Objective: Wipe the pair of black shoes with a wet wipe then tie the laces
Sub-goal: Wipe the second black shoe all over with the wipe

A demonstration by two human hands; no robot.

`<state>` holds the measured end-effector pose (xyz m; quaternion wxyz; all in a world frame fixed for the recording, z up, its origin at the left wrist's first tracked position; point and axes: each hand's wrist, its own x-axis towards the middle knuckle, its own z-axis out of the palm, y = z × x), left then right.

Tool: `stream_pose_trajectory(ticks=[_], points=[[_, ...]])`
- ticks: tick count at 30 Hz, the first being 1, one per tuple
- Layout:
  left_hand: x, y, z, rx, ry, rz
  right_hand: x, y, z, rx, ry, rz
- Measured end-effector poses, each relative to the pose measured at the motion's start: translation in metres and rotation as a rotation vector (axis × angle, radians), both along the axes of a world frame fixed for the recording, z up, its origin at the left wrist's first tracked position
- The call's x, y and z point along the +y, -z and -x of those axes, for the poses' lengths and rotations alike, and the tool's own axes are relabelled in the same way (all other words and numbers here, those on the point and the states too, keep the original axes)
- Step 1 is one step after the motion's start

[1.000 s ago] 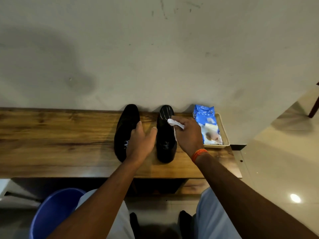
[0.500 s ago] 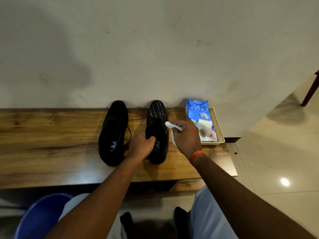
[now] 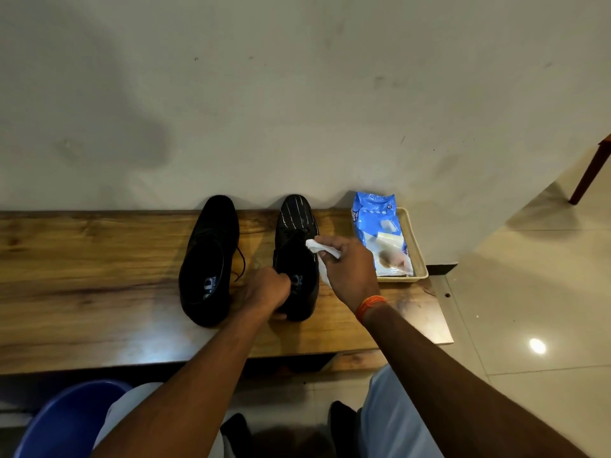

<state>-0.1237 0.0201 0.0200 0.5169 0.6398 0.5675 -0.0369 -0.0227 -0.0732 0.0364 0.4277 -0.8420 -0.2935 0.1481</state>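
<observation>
Left hand [image 3: 267, 289] has slid down to clamp the right shoe's [image 3: 296, 259] heel; right hand [image 3: 347, 264] pinches the wipe [image 3: 319, 247] against its side. Wiping's underway, next comes steady strokes along the upper.

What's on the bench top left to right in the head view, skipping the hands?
plain black shoe → striped black shoe → blue wet wipe pack lying in a beige tray, whose rim ends furthest right.

Two black shoes [image 3: 209, 259] [image 3: 295, 226] upright, toes to wall — laces [image 3: 240, 264] seemingly untied — crumpled white wipe [image 3: 322, 251] touching one.
</observation>
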Motion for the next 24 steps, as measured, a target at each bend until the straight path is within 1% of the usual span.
stream_pose_trajectory(ticks=[6,9,13,17,21,24], points=[[-0.001,0.001,0.005,-0.032,-0.025,0.018,-0.007,-0.013,0.0,0.123,0.021,-0.096],[-0.005,0.003,0.016,-0.041,-0.035,0.016,-0.01,-0.017,0.002,0.148,0.019,-0.12],[-0.01,0.001,0.037,-0.079,-0.002,-0.031,-0.015,-0.029,0.006,0.136,-0.006,-0.137],[-0.016,-0.017,0.058,-0.103,0.026,-0.075,-0.021,-0.045,0.018,0.102,-0.028,-0.174],[-0.021,-0.036,0.076,-0.055,0.116,-0.251,-0.026,-0.061,0.033,0.074,-0.059,-0.212],[-0.027,-0.053,0.091,-0.092,0.114,-0.262,-0.033,-0.073,0.043,0.041,-0.075,-0.223]])
